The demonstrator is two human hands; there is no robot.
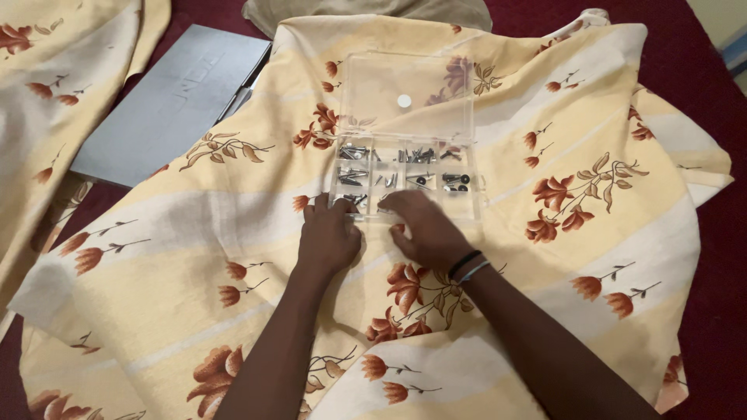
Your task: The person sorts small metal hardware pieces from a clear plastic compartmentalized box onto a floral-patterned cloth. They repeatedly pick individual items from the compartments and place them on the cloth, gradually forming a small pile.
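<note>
A clear plastic organiser box [476,180] lies open on a yellow floral cloth [194,225], its lid [405,78] folded back flat. Its compartments hold several small metal screws [354,149] and a few dark parts [455,182]. My left hand [328,237] rests on the cloth with its fingertips at the box's near left corner. Against the near edge of the box sits my right hand [424,229], fingers curled over the front compartments; whether it holds a screw is hidden. A dark and light band is on my right wrist [469,267].
A flat grey closed laptop [175,101] lies at the upper left, partly under the cloth. Dark red bedding [700,62] shows at the right and top. A second floral cloth [47,93] covers the far left.
</note>
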